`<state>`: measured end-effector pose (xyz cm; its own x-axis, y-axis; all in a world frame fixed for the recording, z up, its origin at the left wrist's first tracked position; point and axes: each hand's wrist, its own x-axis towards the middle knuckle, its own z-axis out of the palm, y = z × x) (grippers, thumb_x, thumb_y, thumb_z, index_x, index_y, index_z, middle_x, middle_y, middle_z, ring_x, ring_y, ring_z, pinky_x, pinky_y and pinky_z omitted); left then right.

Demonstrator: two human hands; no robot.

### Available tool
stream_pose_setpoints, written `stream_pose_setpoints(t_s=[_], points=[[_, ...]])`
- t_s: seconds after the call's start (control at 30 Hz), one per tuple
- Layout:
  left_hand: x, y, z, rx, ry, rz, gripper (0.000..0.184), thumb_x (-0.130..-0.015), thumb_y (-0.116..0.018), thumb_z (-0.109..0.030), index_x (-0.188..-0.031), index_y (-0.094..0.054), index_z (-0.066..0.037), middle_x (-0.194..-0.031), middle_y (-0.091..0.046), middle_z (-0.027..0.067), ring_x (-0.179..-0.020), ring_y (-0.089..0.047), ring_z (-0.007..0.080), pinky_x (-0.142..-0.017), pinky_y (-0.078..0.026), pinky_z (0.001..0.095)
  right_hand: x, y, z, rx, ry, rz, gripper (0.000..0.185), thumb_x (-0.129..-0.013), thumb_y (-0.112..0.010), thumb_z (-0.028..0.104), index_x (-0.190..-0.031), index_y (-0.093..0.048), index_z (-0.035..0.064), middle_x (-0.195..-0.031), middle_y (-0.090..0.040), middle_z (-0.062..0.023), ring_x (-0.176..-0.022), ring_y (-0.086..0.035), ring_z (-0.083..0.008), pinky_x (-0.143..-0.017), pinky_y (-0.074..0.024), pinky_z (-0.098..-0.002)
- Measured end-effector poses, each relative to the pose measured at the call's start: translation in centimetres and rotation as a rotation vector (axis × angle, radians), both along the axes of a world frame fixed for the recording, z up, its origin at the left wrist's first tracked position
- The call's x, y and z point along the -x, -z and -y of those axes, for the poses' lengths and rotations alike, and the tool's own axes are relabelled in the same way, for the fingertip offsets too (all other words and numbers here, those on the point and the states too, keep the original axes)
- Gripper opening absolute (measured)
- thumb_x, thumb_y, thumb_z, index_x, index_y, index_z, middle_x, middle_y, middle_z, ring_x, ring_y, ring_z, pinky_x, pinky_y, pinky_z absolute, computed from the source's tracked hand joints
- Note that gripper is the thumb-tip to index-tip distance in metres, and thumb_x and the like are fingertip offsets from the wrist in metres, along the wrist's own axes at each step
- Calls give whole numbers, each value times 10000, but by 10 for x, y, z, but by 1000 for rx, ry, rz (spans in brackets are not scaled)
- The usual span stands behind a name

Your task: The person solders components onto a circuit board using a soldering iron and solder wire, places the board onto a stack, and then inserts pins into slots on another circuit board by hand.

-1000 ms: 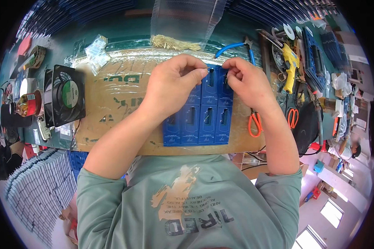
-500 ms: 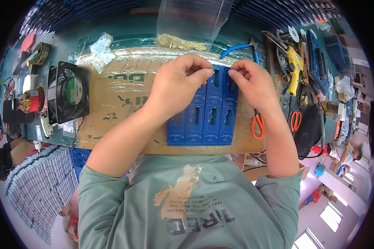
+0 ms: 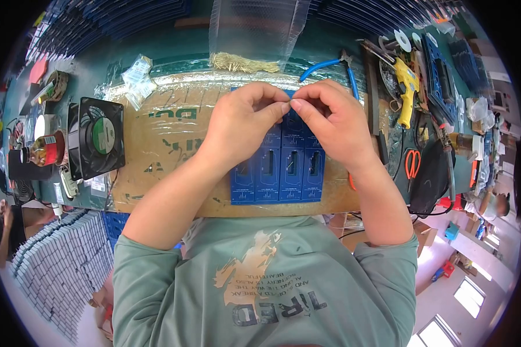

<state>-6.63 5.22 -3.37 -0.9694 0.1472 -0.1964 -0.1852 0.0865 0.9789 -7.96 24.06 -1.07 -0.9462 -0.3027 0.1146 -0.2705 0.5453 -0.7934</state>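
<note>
A blue circuit board panel (image 3: 276, 194), with several slotted sections, lies flat before me. Over its far part, my left hand (image 3: 244, 118) is closed in a pinch of thumb and forefinger. My right hand (image 3: 334, 120) pinches right beside it, and the fingertips of both meet or nearly meet. Whatever sits between the fingertips is too small or hidden to name. Just beyond the hands is a pile of thin gold-coloured pieces (image 3: 245, 62). The upper part of the panel is partly covered by my hands.
Cardboard (image 3: 168, 139) lies under the panel. A black fan (image 3: 95, 139) stands at left. Blue-handled pliers (image 3: 321, 68), a yellow glue gun (image 3: 408, 92) and orange-handled scissors (image 3: 412, 164) lie at right. Small plastic packets (image 3: 138, 78) and a clear plastic sheet (image 3: 255, 29) are farther back.
My right hand has moved left, bringing its fingertips to those of my left hand. The left hand stays closed and has shifted slightly. The view has shifted a little.
</note>
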Motion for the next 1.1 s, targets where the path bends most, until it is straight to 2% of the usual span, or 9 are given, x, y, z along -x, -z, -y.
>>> stream_pose_setpoints(t_s=[0.17, 0.27, 0.37, 0.57, 0.83, 1.1], points=[[0, 2, 0, -28, -13, 15, 143, -940, -703, -92, -1043, -702, 6, -896, -709, 38, -795, -634, 95, -737, -530, 249, 0, 0, 2, -47, 19, 13, 166, -903, -697, 185, -982, -699, 39, -932, -688, -106, -881, -663, -290, -787, -523, -369], [1, 3, 1, -74, -57, 16, 134, -938, -704, -95, -1031, -701, 0, -870, -695, 29, -792, -631, 92, -741, -526, 244, 0, 9, -4, 45, 116, 82, 186, -908, -685, 205, -986, -700, 37, -936, -698, -120, -879, -668, -301, -793, -527, -371], [4, 2, 2, -72, -102, 2, 136, -933, -708, -102, -1023, -700, 0, -851, -683, 26, -789, -629, 92, -742, -522, 240, 2, 18, -10, -62, 131, 245, 214, -902, -663, 222, -979, -708, 28, -947, -712, -151, -888, -680, -329, -804, -531, -392], [4, 7, 3, -82, -125, -27, 147, -918, -709, -101, -1032, -713, -9, -858, -715, 38, -764, -649, 98, -705, -530, 254, -1, 17, -4, -222, 112, 250, 253, -884, -601, 235, -946, -730, 25, -944, -729, -182, -908, -693, -377, -826, -534, -443], [4, 0, 3, -87, -108, -5, 141, -931, -706, -103, -1028, -704, -1, -868, -683, 24, -793, -628, 89, -740, -525, 242, 2, 17, 0, -276, 117, 240, 252, -881, -597, 241, -924, -733, 33, -939, -734, -177, -904, -694, -383, -831, -536, -454], [4, 8, 3, -100, -103, -24, 160, -925, -703, -95, -1048, -705, 6, -886, -711, 46, -783, -643, 105, -720, -533, 258, 6, 13, 1, -340, 107, 289, 251, -867, -612, 256, -920, -736, 45, -912, -731, -184, -889, -695, -387, -817, -540, -456]])
